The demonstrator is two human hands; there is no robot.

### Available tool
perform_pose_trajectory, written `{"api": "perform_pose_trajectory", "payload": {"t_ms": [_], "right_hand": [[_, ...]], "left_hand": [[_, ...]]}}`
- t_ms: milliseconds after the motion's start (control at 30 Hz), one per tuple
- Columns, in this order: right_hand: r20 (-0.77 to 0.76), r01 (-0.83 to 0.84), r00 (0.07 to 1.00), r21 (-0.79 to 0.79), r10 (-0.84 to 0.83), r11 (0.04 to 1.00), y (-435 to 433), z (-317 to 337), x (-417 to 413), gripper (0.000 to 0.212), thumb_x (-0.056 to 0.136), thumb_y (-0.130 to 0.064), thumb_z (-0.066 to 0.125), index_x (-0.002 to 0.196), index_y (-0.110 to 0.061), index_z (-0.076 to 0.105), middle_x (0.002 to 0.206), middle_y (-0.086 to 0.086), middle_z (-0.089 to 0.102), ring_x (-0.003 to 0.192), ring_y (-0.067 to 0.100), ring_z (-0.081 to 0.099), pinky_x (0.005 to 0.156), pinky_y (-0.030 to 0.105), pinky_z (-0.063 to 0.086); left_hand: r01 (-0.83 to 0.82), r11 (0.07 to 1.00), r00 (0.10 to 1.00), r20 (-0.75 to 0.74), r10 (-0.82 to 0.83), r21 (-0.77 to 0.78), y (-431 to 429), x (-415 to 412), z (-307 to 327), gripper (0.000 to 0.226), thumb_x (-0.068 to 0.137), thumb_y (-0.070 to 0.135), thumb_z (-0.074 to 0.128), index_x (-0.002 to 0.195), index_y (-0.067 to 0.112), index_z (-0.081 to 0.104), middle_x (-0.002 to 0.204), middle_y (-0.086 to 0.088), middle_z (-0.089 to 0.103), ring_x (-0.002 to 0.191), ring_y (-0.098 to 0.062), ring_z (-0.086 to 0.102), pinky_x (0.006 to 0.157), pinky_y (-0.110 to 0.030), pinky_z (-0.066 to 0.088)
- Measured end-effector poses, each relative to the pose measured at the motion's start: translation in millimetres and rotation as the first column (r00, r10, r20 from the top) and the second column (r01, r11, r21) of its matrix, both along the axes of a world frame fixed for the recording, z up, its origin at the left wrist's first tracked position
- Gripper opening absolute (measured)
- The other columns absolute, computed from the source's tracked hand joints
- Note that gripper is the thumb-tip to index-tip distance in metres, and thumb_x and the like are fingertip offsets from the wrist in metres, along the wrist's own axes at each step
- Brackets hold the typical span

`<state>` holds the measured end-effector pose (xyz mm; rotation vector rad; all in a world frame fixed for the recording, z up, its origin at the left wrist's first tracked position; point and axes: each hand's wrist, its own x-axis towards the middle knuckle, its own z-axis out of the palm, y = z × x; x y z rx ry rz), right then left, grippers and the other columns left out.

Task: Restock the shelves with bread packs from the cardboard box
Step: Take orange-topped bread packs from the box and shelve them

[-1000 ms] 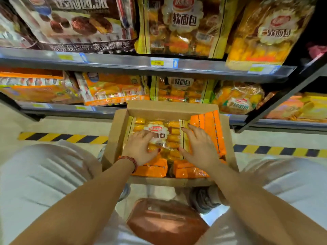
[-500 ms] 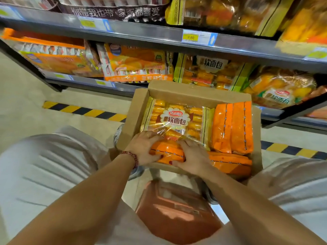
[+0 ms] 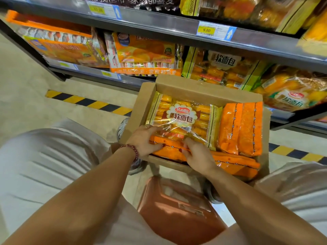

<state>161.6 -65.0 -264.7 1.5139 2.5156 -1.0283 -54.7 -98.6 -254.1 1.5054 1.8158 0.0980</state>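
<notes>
**Bread pack (image 3: 184,119) held at its near edge inside the cardboard box (image 3: 203,90)**

At far left, a yellow-and-black hazard stripe (image 3: 88,101) runs across the floor in front of the lower shelf (image 3: 85,70), which carries orange-printed packs (image 3: 141,52). Nearer, a knee in pale trousers (image 3: 44,165) fills the lower left.

The left hand (image 3: 143,143), with a beaded bracelet (image 3: 131,150) on its wrist, reaches into the box's near-left corner. Its grip is narrow. The fingers curl over the bread pack's near-left corner, and the thumb rests against the orange pack (image 3: 168,152) lying under that edge.

The bread pack is clear film with yellow borders and a scalloped label. It lies flat in the left part of the box, its far end near the far wall. Below the box sits a blurred reddish-brown plastic object (image 3: 177,209).

The right hand (image 3: 198,157) meets the pack's near edge just beside the left hand. Its grip is also narrow, with the fingertips curled in where the film overlaps the orange pack.

Further right, upright orange packs (image 3: 242,129) stand side by side against the right wall. Flat orange packs (image 3: 235,167) lie along the near wall.

Above, the upper shelf (image 3: 159,20) bears a price tag (image 3: 215,30) reading 9.80. At far right, soft-bread bags (image 3: 290,92) sit one level below it.
</notes>
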Motion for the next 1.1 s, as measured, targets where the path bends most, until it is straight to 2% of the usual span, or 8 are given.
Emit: {"api": "perform_pose_trajectory", "payload": {"t_ms": [233, 300, 400, 467, 567, 867, 1033, 1100], "right_hand": [[-0.173, 0.08, 0.982, 0.025, -0.074, 0.996, 7, 23, -3, 0.015, 0.093, -0.015, 0.058, 0.083, -0.018, 0.047, 0.086, 0.007, 0.065, 0.078, 0.026, 0.061, 0.061, 0.034, 0.048], [-0.299, 0.173, 0.94, 0.009, -0.163, 0.985, 17, 36, 2, 0.017, 0.092, -0.011, 0.06, 0.082, -0.017, 0.047, 0.08, 0.006, 0.063, 0.075, 0.024, 0.061, 0.059, 0.038, 0.051], [-0.431, 0.311, 0.85, -0.057, -0.304, 0.949, 38, 65, 9, 0.027, 0.091, -0.008, 0.061, 0.074, -0.021, 0.044, 0.07, -0.008, 0.05, 0.064, 0.004, 0.048, 0.052, 0.015, 0.041], [-0.513, 0.357, 0.78, -0.103, -0.357, 0.929, 49, 85, 14, 0.032, 0.091, -0.007, 0.061, 0.072, -0.023, 0.041, 0.069, -0.004, 0.046, 0.062, 0.01, 0.044, 0.055, 0.023, 0.039], [-0.584, 0.368, 0.692, -0.22, -0.424, 0.903, 63, 107, 22, 0.025, 0.094, -0.012, 0.058, 0.076, -0.022, 0.044, 0.073, 0.002, 0.047, 0.071, 0.021, 0.047, 0.061, 0.035, 0.042], [-0.607, 0.413, 0.443, -0.515, -0.659, 0.751, 93, 132, 39, 0.007, 0.096, -0.017, 0.054, 0.09, -0.016, 0.052, 0.077, 0.001, 0.068, 0.074, 0.015, 0.069, 0.072, 0.035, 0.057], [-0.471, 0.464, 0.317, -0.68, -0.823, 0.568, 95, 122, 32, 0.018, 0.095, -0.025, 0.057, 0.104, -0.009, 0.057, 0.093, 0.01, 0.073, 0.082, 0.022, 0.073, 0.079, 0.04, 0.058], [-0.463, 0.435, 0.309, -0.708, -0.831, 0.556, 90, 113, 30, 0.031, 0.097, -0.04, 0.05, 0.109, -0.014, 0.061, 0.096, 0.003, 0.075, 0.086, 0.017, 0.073, 0.078, 0.036, 0.057]], "left_hand": [[-0.216, 0.972, 0.965, 0.17, 0.199, 0.089, 9, -14, 17, 0.058, 0.077, 0.046, 0.07, 0.13, 0.032, 0.052, 0.131, 0.0, 0.051, 0.12, -0.021, 0.047, 0.097, -0.035, 0.045], [-0.288, 0.948, 0.931, 0.271, 0.244, 0.136, 12, -11, 27, 0.053, 0.081, 0.032, 0.073, 0.13, 0.027, 0.052, 0.121, 0.005, 0.049, 0.112, -0.017, 0.049, 0.089, -0.03, 0.045], [-0.371, 0.894, 0.876, 0.415, 0.247, 0.252, 17, -6, 42, 0.067, 0.078, 0.024, 0.077, 0.136, 0.028, 0.044, 0.119, 0.013, 0.042, 0.114, -0.013, 0.046, 0.095, -0.032, 0.046], [-0.436, 0.852, 0.816, 0.527, 0.237, 0.291, 23, -4, 48, 0.082, 0.075, 0.022, 0.08, 0.14, 0.035, 0.031, 0.13, 0.009, 0.041, 0.119, -0.013, 0.046, 0.095, -0.03, 0.046], [-0.544, 0.825, 0.644, 0.704, 0.298, 0.149, 28, 2, 58, 0.084, 0.072, 0.022, 0.08, 0.141, 0.026, 0.032, 0.132, 0.005, 0.048, 0.117, -0.012, 0.052, 0.093, -0.028, 0.05], [-0.391, 0.899, 0.589, 0.696, 0.41, -0.199, 33, 8, 49, 0.088, 0.036, 0.067, 0.083, 0.114, 0.031, 0.061, 0.109, 0.005, 0.072, 0.103, -0.018, 0.066, 0.092, -0.042, 0.051], [-0.39, 0.847, 0.478, 0.706, 0.522, -0.363, 31, 11, 46, 0.098, 0.036, 0.057, 0.087, 0.122, 0.021, 0.057, 0.103, 0.0, 0.074, 0.092, -0.02, 0.071, 0.08, -0.036, 0.056], [-0.466, 0.794, 0.44, 0.676, 0.591, -0.391, 29, 7, 39, 0.103, 0.039, 0.058, 0.089, 0.128, 0.018, 0.055, 0.116, -0.006, 0.069, 0.103, -0.027, 0.067, 0.091, -0.045, 0.052]]}}
